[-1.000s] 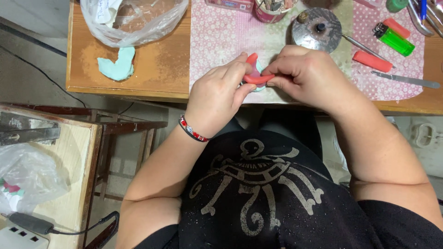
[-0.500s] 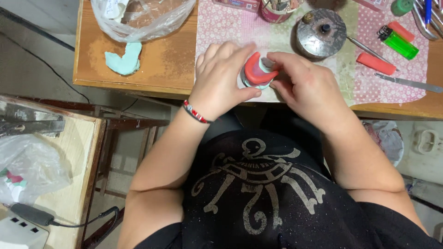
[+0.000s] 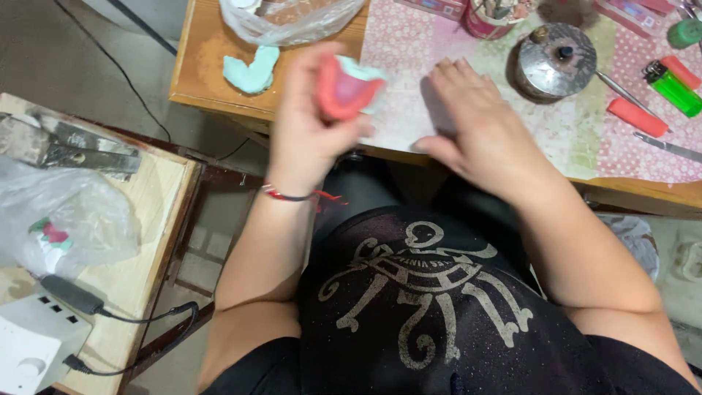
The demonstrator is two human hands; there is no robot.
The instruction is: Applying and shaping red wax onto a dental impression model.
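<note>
My left hand (image 3: 311,128) is raised above the table's near edge and grips a red wax plate on a pale green dental cast (image 3: 347,86). My right hand (image 3: 479,121) lies flat, palm down, on the pink patterned cloth (image 3: 409,66), fingers together and holding nothing. A red cord bracelet (image 3: 292,195) circles my left wrist.
On the wooden table (image 3: 205,66) lie a second pale green cast (image 3: 250,70) and a clear plastic bag (image 3: 292,18). A round metal burner (image 3: 553,62), green lighter (image 3: 673,88), red wax stick (image 3: 638,117) and metal tool (image 3: 669,146) sit right. A side stand (image 3: 139,271) holds a bag and a white device.
My left hand has lifted the red-topped cast away to the left. My right hand let go of it and came down flat on the cloth. The camera view shifted.
</note>
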